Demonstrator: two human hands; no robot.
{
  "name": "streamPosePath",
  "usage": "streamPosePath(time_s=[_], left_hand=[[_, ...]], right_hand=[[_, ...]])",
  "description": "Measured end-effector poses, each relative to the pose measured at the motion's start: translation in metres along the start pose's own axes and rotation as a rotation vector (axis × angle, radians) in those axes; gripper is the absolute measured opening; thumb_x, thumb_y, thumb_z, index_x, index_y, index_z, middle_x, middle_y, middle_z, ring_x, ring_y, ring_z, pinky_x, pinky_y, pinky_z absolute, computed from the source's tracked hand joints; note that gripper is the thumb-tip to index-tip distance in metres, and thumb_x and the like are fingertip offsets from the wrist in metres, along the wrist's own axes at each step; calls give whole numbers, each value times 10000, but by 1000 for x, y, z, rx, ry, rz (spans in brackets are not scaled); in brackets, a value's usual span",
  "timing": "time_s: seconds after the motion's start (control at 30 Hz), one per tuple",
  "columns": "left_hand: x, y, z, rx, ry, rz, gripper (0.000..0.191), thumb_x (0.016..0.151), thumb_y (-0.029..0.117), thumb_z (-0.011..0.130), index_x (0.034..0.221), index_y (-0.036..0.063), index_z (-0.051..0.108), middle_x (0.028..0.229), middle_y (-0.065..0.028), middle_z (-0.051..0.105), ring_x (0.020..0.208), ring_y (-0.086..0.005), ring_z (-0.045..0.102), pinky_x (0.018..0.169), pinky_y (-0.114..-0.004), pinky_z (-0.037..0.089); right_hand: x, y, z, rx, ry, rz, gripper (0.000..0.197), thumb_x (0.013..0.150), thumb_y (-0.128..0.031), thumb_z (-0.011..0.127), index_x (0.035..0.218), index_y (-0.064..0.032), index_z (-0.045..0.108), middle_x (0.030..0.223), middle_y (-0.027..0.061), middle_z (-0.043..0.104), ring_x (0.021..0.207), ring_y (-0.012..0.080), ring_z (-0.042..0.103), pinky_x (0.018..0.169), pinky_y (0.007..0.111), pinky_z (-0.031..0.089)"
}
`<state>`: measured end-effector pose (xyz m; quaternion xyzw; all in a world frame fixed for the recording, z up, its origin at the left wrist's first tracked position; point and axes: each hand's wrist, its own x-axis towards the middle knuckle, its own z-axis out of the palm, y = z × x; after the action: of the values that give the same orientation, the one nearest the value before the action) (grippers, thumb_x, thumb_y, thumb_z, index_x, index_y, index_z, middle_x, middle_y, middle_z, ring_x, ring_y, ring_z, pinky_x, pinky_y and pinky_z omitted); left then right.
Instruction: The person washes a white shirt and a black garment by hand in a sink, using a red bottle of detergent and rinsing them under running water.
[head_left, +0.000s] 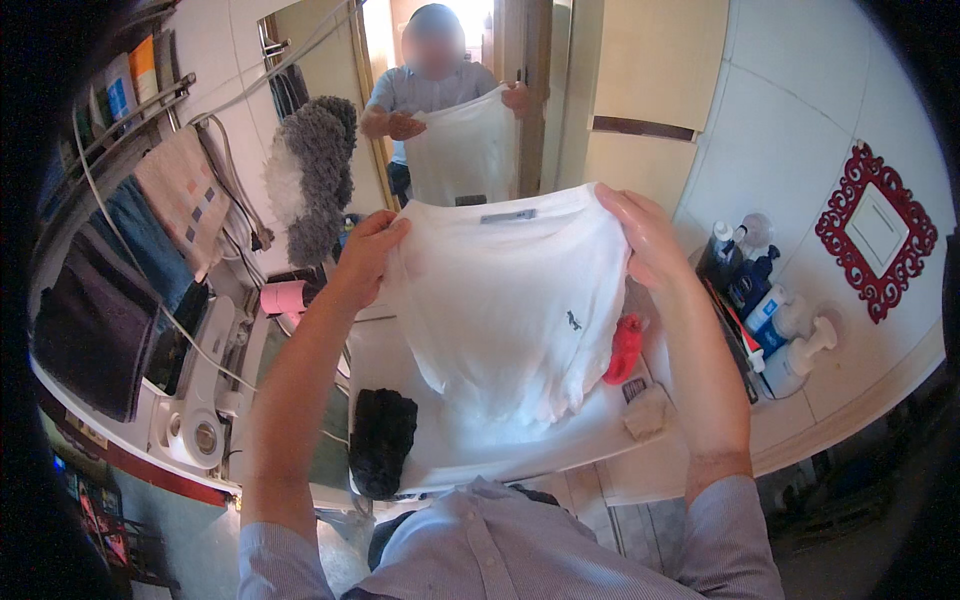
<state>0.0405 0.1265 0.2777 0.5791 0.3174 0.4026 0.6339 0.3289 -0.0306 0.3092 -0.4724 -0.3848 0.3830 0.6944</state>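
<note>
A wet white shirt (502, 300), with a small dark emblem on its chest, is spread between my two hands over a white washbasin (525, 454). My left hand (371, 255) pinches one shoulder of it, and my right hand (645, 236) grips the other. The collar faces up with a grey label inside, and the lower part hangs down into the basin. A bunched black cloth (382, 442) lies over the basin's left rim. To the right of the shirt is a red mesh item (624, 349). A pale bar, perhaps soap, (646, 414) rests on the right rim.
Pump bottles and tubes (780, 322) stand on the right ledge, below a red ornate frame (876, 231). A mirror (465, 97) faces me. Towels (184, 199) hang at the left, near a grey fluffy duster (322, 180), a loose cable and a pink item (283, 298).
</note>
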Motion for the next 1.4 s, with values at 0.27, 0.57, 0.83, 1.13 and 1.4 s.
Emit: streamPosePath(time_s=[0.27,0.57,0.83,1.13,1.4], left_hand=[[-30,-21,96,-48,-306,124,283,797,145,648,1036,38,540,884,-44,579,721,-139,572,616,-278,489],[-22,-22,75,-83,-149,107,338,719,-13,583,1051,-1,518,890,-81,590,774,-165,594,654,-266,481],[-21,61,121,-325,-157,225,305,755,-65,554,1047,-3,488,936,-111,579,822,-223,597,785,-328,504],[-17,20,2,-221,210,312,315,745,-48,534,1059,-20,526,1047,-138,586,933,-246,592,797,-356,506],[-25,-203,-151,-199,359,-186,263,746,-28,503,1005,12,500,956,-108,570,883,-244,583,775,-380,503]], right_hand=[[-14,41,65,-87,-279,90,286,828,-235,635,973,5,572,817,64,606,643,172,587,568,324,501],[-26,167,3,-378,-176,-507,733,755,-274,717,1340,-62,330,1299,189,425,1191,299,416,984,383,347],[-74,272,56,-457,-261,-160,779,612,-300,790,1274,-73,447,1221,169,519,1165,313,474,954,392,388],[-17,310,-18,-230,90,-107,316,759,-61,605,1075,-42,601,996,79,642,938,168,591,817,289,446],[3,259,6,-625,174,-143,270,735,-45,551,998,15,544,933,203,610,902,332,580,795,398,434]])
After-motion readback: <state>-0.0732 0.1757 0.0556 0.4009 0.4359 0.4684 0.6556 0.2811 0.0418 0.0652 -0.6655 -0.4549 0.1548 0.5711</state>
